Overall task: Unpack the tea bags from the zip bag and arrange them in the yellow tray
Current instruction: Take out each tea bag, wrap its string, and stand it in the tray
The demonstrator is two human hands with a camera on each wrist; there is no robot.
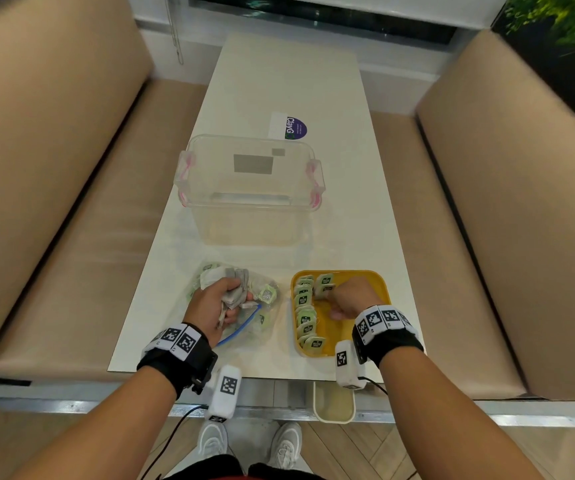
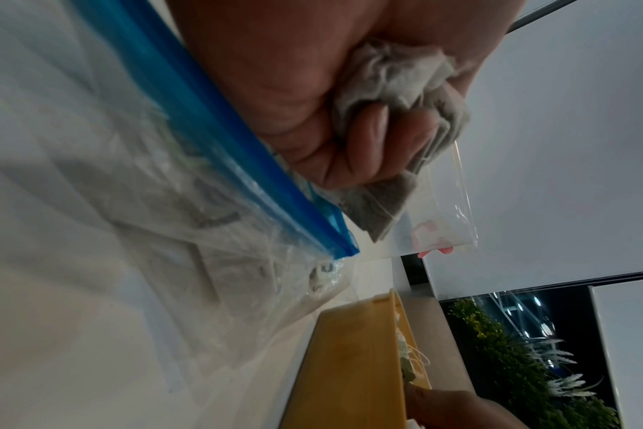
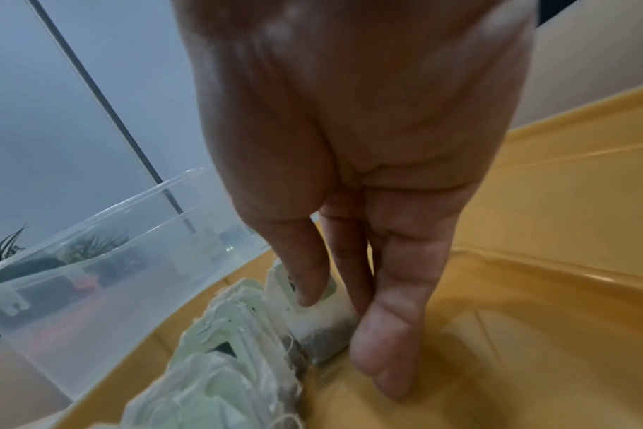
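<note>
At near left, left hand (image 1: 217,301) curled round a bunch of tea bags (image 1: 237,289) above zip bag (image 1: 262,317). At near right, right hand (image 1: 350,299) inside yellow tray (image 1: 381,289), fingers extended, pinching one tea bag (image 3: 323,325) beside row of tea bags (image 1: 305,315) along left wall. Farther off, clear plastic box (image 1: 249,188) on table (image 1: 289,74).

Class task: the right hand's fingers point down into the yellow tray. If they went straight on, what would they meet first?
Most likely the tea bag at the fingertips of the right hand, then the yellow tray floor.
</note>
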